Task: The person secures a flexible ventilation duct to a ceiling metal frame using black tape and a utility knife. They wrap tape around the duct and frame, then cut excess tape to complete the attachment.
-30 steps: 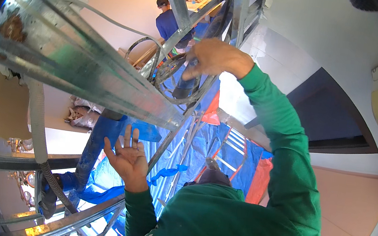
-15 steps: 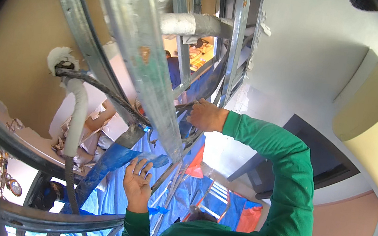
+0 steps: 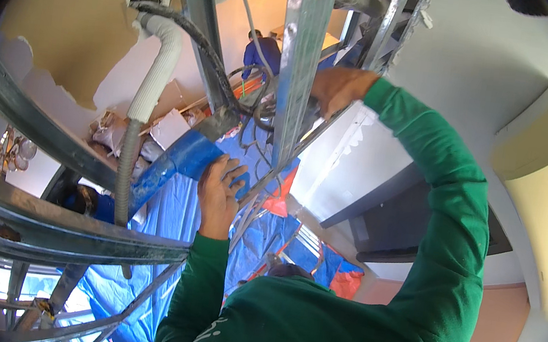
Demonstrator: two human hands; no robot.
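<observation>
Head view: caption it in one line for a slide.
Amid bare metal studs, right hand grips cables while left hand rests open by a blue tarp.

I see my left hand [image 3: 218, 195] below and left of my right hand [image 3: 339, 89], with the upright metal stud [image 3: 298, 71] between them. The tangle of cables [image 3: 255, 100] sits just left of that stud, the ribbed hose [image 3: 151, 81] further left. Behind the cables, another person [image 3: 261, 53] stands well apart. The tarpaulin [image 3: 167, 206] lies beneath everything.
</observation>
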